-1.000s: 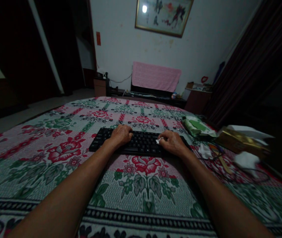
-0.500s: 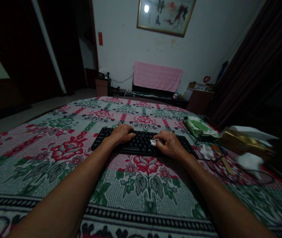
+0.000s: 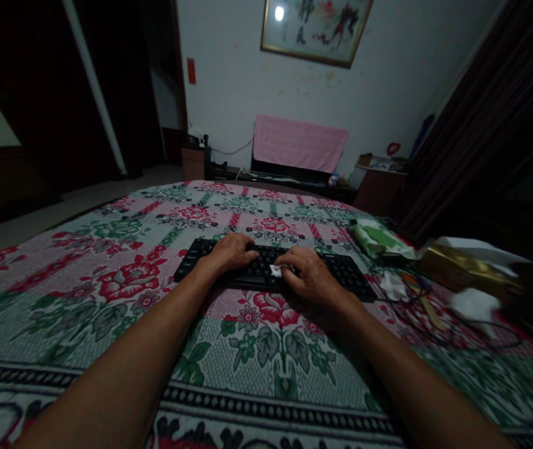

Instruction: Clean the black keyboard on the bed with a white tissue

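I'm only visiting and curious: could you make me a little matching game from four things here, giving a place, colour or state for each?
1. Keyboard
2. Right hand
3. Towel
4. Framed picture

A. pink
B. high on the wall
C. pinching a small white scrap
D. black, lying on the flowered cover

Pairs: 1-D, 2-C, 3-A, 4-B

No text readable; keyboard [image 3: 263, 257] legends too small, dark.
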The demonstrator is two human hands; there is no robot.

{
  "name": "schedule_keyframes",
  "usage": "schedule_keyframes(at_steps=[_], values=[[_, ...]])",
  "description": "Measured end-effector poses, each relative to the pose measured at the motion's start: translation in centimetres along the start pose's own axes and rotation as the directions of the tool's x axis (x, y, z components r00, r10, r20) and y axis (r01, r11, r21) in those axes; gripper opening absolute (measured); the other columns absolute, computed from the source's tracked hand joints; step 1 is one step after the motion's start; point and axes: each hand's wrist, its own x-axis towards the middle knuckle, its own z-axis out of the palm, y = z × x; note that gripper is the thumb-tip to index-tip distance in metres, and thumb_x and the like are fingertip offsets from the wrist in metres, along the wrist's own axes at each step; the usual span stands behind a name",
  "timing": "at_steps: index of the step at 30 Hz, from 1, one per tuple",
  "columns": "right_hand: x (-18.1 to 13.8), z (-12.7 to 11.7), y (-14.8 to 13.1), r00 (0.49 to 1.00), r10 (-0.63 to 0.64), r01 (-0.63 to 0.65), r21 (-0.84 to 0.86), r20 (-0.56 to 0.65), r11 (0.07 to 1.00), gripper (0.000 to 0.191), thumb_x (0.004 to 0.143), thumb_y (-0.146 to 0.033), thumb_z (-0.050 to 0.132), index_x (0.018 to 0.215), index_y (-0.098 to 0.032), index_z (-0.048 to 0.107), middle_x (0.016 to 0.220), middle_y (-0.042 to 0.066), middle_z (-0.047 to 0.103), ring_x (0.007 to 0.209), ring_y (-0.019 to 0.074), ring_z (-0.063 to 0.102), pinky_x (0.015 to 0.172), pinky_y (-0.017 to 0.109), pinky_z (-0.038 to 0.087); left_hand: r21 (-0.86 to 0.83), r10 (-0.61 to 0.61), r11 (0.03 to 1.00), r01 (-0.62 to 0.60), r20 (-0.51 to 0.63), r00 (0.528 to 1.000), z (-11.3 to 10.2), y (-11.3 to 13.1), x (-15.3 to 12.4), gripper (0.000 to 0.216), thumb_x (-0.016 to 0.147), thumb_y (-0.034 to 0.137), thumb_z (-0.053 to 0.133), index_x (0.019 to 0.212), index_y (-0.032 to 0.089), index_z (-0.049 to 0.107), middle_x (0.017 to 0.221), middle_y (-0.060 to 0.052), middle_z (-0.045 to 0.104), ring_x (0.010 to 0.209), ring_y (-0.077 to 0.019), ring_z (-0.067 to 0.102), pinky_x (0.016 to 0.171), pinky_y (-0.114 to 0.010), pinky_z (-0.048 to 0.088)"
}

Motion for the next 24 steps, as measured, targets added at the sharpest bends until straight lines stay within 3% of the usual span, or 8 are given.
schedule_keyframes(at_steps=[4,13,20,24], values=[[0.3,0.6,-1.0,0.998,-0.057,0.057,-0.007,0.029,0.998,0.021,0.083,-0.014,0.051,0.095,-0.021,0.066,0.087,0.005,0.06,0.086,0.0179,0.052,0.082,0.033,0.036,0.026,0.019,0.999,-0.019,-0.006,1.0,0.1,0.1,-0.1,0.042,0.082,0.044,0.048,0.114,0.023,0.064,0.115,-0.006,0.066,0.109,-0.0237,0.058,0.093,-0.031,0.044],[0.0,-0.3,-0.2,0.998,0.026,-0.026,-0.002,0.062,1.0,0.016,0.076,-0.013,0.053,0.085,-0.019,0.066,0.08,0.003,0.059,0.078,0.0165,0.051,0.077,0.031,0.036,0.033,0.016,0.999,-0.016,0.014,1.0,0.0,0.2,0.0,0.042,0.082,0.044,0.047,0.113,0.022,0.064,0.115,-0.006,0.067,0.107,-0.0239,0.059,0.091,-0.031,0.045],[0.1,0.2,-1.4,0.991,-0.12,0.119,0.025,0.05,0.993,0.019,0.079,-0.014,0.052,0.091,-0.02,0.066,0.084,0.004,0.058,0.082,0.0171,0.049,0.079,0.032,0.035,0.041,0.02,0.999,-0.02,-0.004,1.0,0.1,0.1,-0.1,0.043,0.082,0.044,0.047,0.114,0.022,0.063,0.114,-0.006,0.067,0.107,-0.0236,0.058,0.09,-0.031,0.045],[0.0,0.1,-1.0,0.994,-0.082,0.081,0.026,0.067,0.996,0.014,0.077,-0.015,0.054,0.084,-0.018,0.066,0.078,0.003,0.057,0.078,0.0166,0.048,0.076,0.031,0.035,0.032,0.023,0.999,-0.023,0.003,1.0,0.1,0.0,0.0,0.042,0.082,0.044,0.048,0.114,0.022,0.064,0.113,-0.006,0.067,0.106,-0.0227,0.059,0.09,-0.03,0.045]])
